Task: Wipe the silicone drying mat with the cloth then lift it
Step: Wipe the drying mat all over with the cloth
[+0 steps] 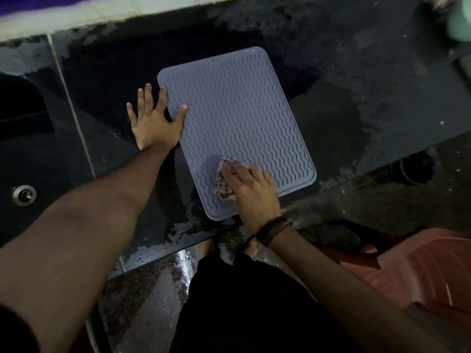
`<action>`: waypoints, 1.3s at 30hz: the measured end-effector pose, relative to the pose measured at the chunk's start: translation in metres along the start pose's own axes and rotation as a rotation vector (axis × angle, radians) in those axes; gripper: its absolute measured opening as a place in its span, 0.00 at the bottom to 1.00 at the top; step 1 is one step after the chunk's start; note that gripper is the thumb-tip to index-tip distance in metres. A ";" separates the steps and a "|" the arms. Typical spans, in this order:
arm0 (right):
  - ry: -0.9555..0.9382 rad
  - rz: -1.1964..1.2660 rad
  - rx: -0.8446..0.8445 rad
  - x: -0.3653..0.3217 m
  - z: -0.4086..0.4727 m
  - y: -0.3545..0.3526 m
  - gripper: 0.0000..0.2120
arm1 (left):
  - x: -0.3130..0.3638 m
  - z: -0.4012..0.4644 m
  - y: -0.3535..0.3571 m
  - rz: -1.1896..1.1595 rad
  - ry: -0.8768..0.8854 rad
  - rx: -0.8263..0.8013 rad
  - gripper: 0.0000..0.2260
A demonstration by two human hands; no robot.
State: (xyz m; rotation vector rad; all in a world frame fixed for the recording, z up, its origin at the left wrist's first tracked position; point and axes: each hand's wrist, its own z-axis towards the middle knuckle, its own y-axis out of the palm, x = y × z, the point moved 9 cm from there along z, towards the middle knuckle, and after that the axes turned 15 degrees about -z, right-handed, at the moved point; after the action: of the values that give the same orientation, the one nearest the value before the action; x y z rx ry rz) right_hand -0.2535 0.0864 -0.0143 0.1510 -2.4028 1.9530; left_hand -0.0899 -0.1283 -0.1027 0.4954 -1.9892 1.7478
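From the head view, the grey silicone drying mat (237,133) lies flat on the wet black counter (382,103), its near edge close to the counter's front lip. You are in the wiping step, so keep the checked cloth (224,179) flat under your palm and work it in overlapping passes from the near corner toward the far edge, following the wavy ridges so water is pushed out of the grooves. Hold the mat down so it does not slide on the wet surface.

Your left hand (155,118) is spread wide open, palm on the counter just left of the mat, with the thumb pressed onto the mat's left edge. Your right hand (251,192) lies loosely curled over the cloth at the mat's near-left part, pressing it down; whether the fingers pinch the cloth is probably hidden beneath the hand.
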 end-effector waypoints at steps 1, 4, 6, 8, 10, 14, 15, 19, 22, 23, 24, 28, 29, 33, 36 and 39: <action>-0.028 -0.003 -0.034 -0.008 0.011 0.006 0.27 | 0.000 0.001 0.000 0.002 0.000 0.002 0.38; -0.081 -0.041 -0.115 -0.018 0.015 0.032 0.29 | -0.001 0.000 0.000 -0.002 -0.001 0.009 0.38; -0.071 -0.026 -0.086 -0.011 0.001 0.038 0.27 | -0.001 0.001 0.000 0.004 -0.005 0.016 0.38; -0.087 -0.014 -0.081 -0.007 -0.020 0.041 0.26 | 0.000 0.000 -0.001 0.005 -0.013 0.017 0.38; -0.120 -0.010 -0.094 -0.006 -0.037 0.042 0.27 | 0.001 0.000 -0.001 0.011 -0.016 0.015 0.38; -0.178 -0.017 -0.073 0.009 -0.051 0.032 0.27 | 0.003 -0.001 0.001 0.019 -0.022 0.007 0.37; -0.164 -0.018 -0.067 0.016 -0.049 0.025 0.28 | 0.001 -0.001 0.001 0.021 -0.025 0.006 0.38; -0.001 0.062 0.047 0.062 -0.006 -0.004 0.26 | 0.002 -0.002 0.000 0.031 -0.023 0.009 0.38; -0.020 0.059 0.018 0.066 0.053 -0.002 0.29 | 0.002 -0.002 -0.001 0.054 -0.035 0.013 0.37; -0.056 0.030 -0.006 0.059 0.069 0.003 0.29 | 0.001 -0.002 0.000 0.058 -0.039 0.014 0.37; -0.091 -0.012 -0.034 0.050 0.080 0.011 0.29 | 0.001 -0.002 0.000 0.062 -0.042 0.018 0.37; -0.129 -0.080 -0.043 0.037 0.065 0.033 0.28 | -0.003 0.000 0.002 0.079 -0.055 0.017 0.39; -0.114 -0.061 -0.017 0.040 0.051 0.034 0.27 | -0.003 0.000 0.001 0.079 -0.061 0.020 0.39; -0.089 0.009 -0.030 0.049 -0.007 0.045 0.26 | 0.001 0.001 -0.001 0.077 -0.063 0.013 0.39; -0.089 -0.015 -0.083 0.055 -0.043 0.051 0.26 | 0.004 0.000 -0.001 0.069 -0.056 0.007 0.39; -0.090 -0.039 -0.093 0.060 -0.053 0.043 0.25 | 0.004 -0.001 -0.003 0.048 -0.045 0.002 0.38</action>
State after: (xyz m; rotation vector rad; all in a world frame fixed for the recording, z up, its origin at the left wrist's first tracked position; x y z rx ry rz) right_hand -0.3195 0.1435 -0.0397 0.2870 -2.5200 1.8527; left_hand -0.0916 -0.1279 -0.0981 0.4959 -2.0456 1.7827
